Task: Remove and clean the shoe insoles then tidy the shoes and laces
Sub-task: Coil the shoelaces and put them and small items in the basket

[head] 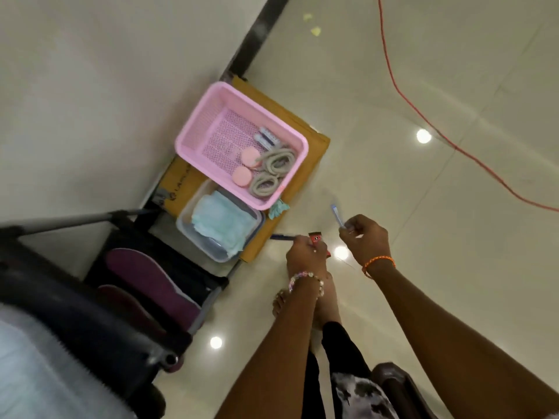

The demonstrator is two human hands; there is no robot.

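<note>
Two hands work over the glossy cream tiled floor (453,267), both loaded, and that is the main hazard: neither has a free finger for a further grasp.

Head view, risks. The left hand (305,252) grips a small red packet or tool (314,238), its exact nature unreadable, together with a dark blue pen-like stick (282,236) that pokes out toward the clear plastic tub (184,225). Judged: two items in one fist may slip against each other, and one could drop onto the hard tile and skid. The person's bare foot (323,300) lies directly beneath the hands, so a fall would land on or beside it. An orange cable (402,95) crosses the floor well apart from the work; it is a trip risk only if the person stands.

Head view, hands. Left hand: fingers curled tight round the red item and stick, closed grip. Right hand (364,237): thumb and fingers pinch the handle of a pale blue toothbrush-like brush (337,214), head pointing up and away.

Task items. Two purple foam insoles (151,282) lie side by side on a dark rack (217,282), near the tub with a folded pale blue cloth (220,222). Coiled beige laces (272,170) sit in the pink perforated plastic basket (193,140) beside two pink round sponges (245,166). One dark maroon shoe (393,379) shows at bottom right, partly hidden by the right arm.
</note>
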